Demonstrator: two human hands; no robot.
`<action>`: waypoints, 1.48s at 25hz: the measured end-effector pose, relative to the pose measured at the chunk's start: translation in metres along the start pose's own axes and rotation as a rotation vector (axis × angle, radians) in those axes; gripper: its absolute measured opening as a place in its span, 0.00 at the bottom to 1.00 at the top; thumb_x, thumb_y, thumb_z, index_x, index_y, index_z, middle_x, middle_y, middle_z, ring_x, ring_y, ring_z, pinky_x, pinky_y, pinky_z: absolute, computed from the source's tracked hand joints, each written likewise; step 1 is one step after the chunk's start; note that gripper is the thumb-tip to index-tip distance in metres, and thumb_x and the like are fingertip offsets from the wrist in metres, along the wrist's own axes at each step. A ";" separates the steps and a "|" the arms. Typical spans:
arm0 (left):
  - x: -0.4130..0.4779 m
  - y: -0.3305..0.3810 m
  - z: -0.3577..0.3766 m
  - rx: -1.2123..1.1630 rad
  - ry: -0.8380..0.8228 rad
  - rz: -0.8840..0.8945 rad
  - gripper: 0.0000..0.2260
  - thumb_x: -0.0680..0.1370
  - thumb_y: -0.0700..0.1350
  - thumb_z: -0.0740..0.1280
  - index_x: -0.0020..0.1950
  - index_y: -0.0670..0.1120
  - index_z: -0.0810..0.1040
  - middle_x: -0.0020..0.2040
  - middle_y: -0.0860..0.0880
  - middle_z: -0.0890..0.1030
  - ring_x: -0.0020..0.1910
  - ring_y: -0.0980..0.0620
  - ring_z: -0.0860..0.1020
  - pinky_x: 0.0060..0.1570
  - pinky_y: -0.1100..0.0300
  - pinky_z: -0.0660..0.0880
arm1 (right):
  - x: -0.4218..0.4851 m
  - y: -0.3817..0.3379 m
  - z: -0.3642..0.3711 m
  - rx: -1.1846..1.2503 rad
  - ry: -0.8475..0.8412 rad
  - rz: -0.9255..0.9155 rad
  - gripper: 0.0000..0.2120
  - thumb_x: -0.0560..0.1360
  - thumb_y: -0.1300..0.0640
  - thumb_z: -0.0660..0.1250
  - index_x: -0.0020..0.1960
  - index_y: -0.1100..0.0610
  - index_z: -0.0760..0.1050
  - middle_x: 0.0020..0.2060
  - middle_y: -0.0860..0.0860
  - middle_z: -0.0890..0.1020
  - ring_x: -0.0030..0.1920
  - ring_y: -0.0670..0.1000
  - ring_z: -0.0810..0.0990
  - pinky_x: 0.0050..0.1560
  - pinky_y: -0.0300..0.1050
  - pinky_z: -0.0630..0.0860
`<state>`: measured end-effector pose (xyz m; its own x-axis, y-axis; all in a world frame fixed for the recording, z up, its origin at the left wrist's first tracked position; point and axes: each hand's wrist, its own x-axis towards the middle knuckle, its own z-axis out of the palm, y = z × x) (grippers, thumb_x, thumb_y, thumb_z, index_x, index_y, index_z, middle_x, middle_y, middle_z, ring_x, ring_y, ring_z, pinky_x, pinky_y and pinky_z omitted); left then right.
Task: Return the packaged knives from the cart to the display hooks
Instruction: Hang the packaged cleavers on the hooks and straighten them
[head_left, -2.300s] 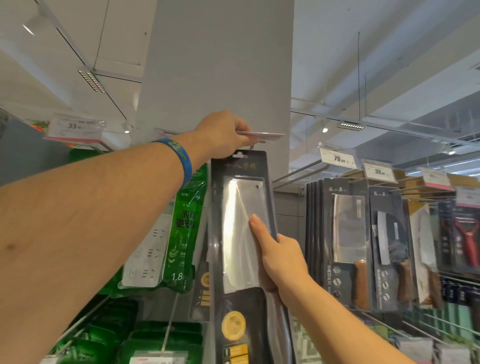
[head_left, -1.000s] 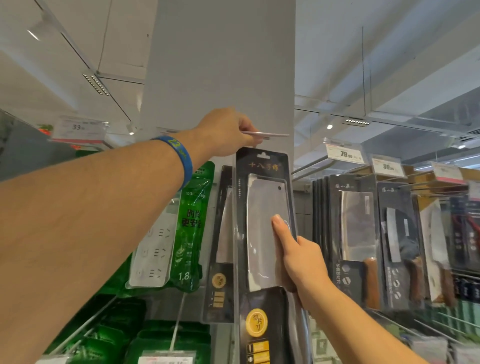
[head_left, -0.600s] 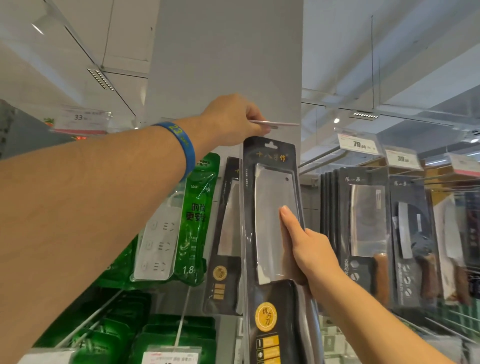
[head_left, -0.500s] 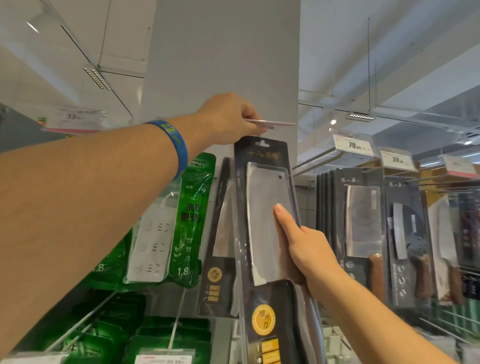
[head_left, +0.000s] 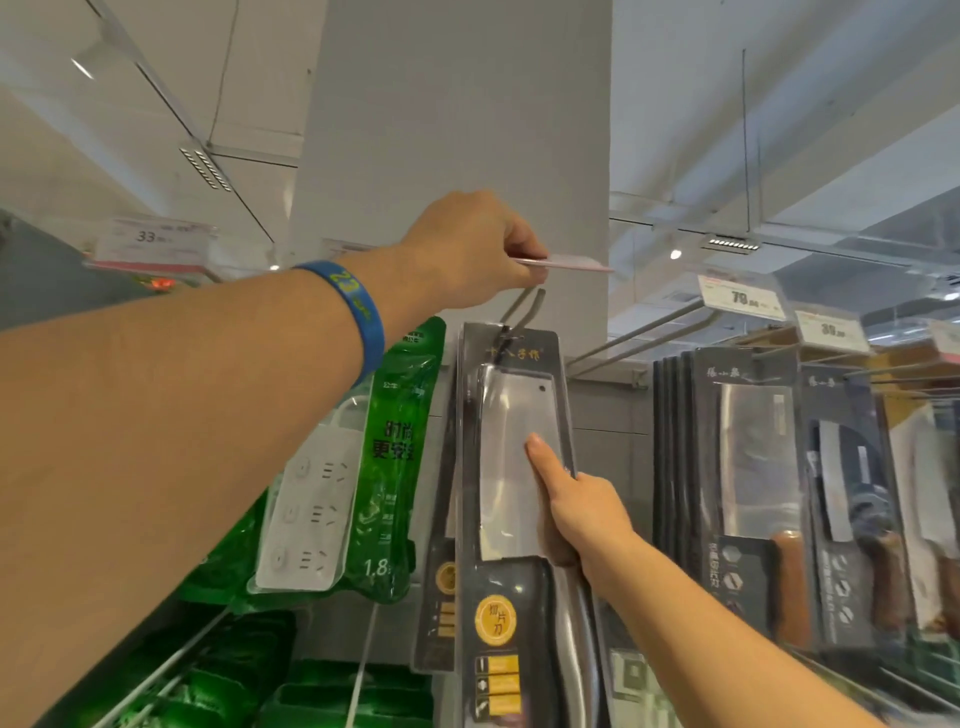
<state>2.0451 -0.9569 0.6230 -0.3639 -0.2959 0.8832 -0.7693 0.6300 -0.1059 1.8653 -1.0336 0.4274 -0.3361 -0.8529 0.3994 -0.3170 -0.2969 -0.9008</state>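
Two hands work at the top of the display. Our left hand (head_left: 467, 249), with a blue wristband (head_left: 353, 306) on its wrist, reaches up and pinches the flat price tag flap (head_left: 566, 262) between closed fingers, holding it level above the metal display hook (head_left: 522, 309). Our right hand (head_left: 582, 514) grips the packaged cleaver (head_left: 511, 467) by its right edge, with the thumb pressed flat on the clear blister over the blade and the other fingers wrapped behind the card, out of sight. We hold the package upright with its hang hole at the tip of the hook; the hook's two wires seem to enter the hole, though we cannot tell how far the card has slid on. Just behind and to the left hangs a second knife package (head_left: 441, 519), mostly hidden. Left of that, green power strip packs (head_left: 384, 467) hang against our left forearm, with more green packs below. To the right, well apart from our package, a row of dark knife packages (head_left: 748, 467) hangs on neighbouring hooks, with price labels (head_left: 740, 297) above them. Behind everything rises a wide grey pillar (head_left: 457, 114).
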 end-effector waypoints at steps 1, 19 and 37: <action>-0.001 -0.001 0.000 0.035 0.009 0.017 0.12 0.79 0.54 0.71 0.62 0.56 0.84 0.49 0.56 0.85 0.34 0.60 0.74 0.34 0.66 0.68 | 0.009 0.001 0.006 -0.011 0.000 0.003 0.52 0.67 0.20 0.63 0.74 0.60 0.71 0.61 0.58 0.82 0.56 0.58 0.81 0.50 0.50 0.78; -0.046 0.028 0.015 0.221 -0.101 0.006 0.30 0.81 0.54 0.67 0.81 0.50 0.62 0.80 0.49 0.65 0.76 0.46 0.66 0.74 0.49 0.65 | -0.012 0.028 -0.007 -0.403 -0.235 0.063 0.34 0.78 0.32 0.63 0.63 0.62 0.78 0.58 0.59 0.81 0.55 0.59 0.79 0.52 0.49 0.72; -0.385 0.288 0.271 -1.201 -0.721 -0.689 0.07 0.82 0.44 0.66 0.51 0.51 0.83 0.44 0.53 0.87 0.34 0.54 0.84 0.31 0.70 0.74 | -0.337 0.238 -0.314 -0.067 0.199 0.288 0.09 0.82 0.50 0.68 0.45 0.52 0.81 0.39 0.52 0.87 0.30 0.49 0.82 0.30 0.37 0.72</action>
<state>1.8214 -0.8562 0.1285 -0.5670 -0.8056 0.1717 -0.1605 0.3125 0.9362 1.6249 -0.6821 0.1319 -0.5841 -0.7953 0.1624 -0.2397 -0.0222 -0.9706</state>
